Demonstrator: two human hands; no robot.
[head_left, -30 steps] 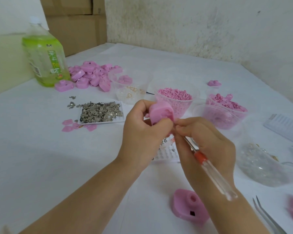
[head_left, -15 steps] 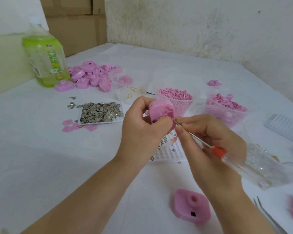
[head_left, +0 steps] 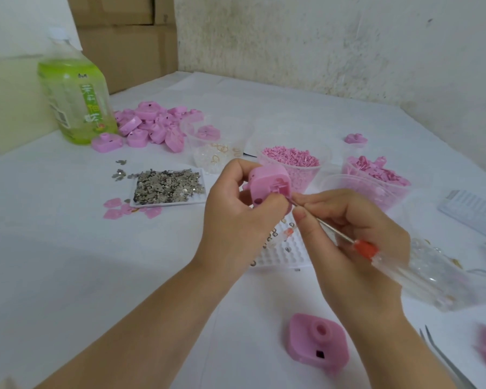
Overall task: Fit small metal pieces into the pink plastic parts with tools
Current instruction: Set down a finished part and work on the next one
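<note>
I've got the left hand [head_left: 236, 220] curled round a pink part [head_left: 267, 183], open face toward me. The right hand [head_left: 357, 237] pinches the screwdriver [head_left: 365, 249] by its shaft, tip touching the part's recess just beside the left thumb. The metal pieces [head_left: 166, 186] lie left of that grip.

White table [head_left: 68, 262], green bottle [head_left: 76, 99], pink parts pile [head_left: 152, 124], tray [head_left: 174, 202]
</note>
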